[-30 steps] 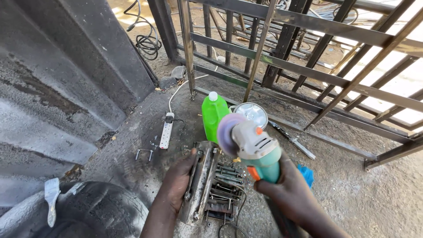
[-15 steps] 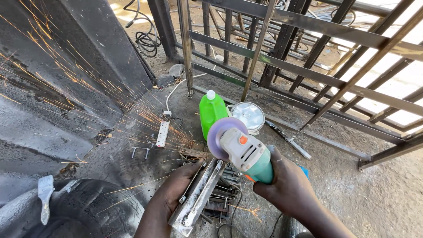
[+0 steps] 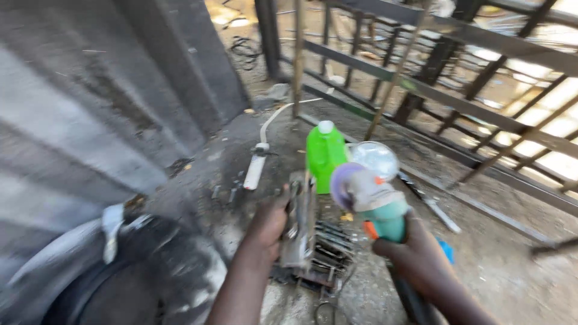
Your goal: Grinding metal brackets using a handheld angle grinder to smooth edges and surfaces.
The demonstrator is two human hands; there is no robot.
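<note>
Far left of the frame, a corrugated metal wall (image 3: 90, 120) fills the upper left, and below it a dark round tyre (image 3: 120, 283) sits in the lower left corner, all of it smeared by camera motion. Moving in, a white power strip (image 3: 255, 168) lies on the dusty ground (image 3: 512, 271) just left of centre, its cable running up toward the gate posts. Now the left hand (image 3: 265, 225) comes in low at centre, fingers wrapped around the edge of a long metal piece (image 3: 299, 222) that stands on top of a small pile of scrap bars (image 3: 328, 250). Right beside it the right hand (image 3: 415, 253) has its fingers closed round the body of a teal angle grinder (image 3: 370, 195), disc up and lifted just off the metal, no sparks showing. Behind the grinder, a bright green plastic bottle (image 3: 325, 150) and a round shiny lid (image 3: 374, 159) stand touching the view of the disc. The upper right is taken by a welded steel gate frame (image 3: 451, 90). It looks like a pause between grinding passes; the next pass would need the disc lowered back onto the edge while the left hand keeps the piece steady and clear of the wheel
</note>
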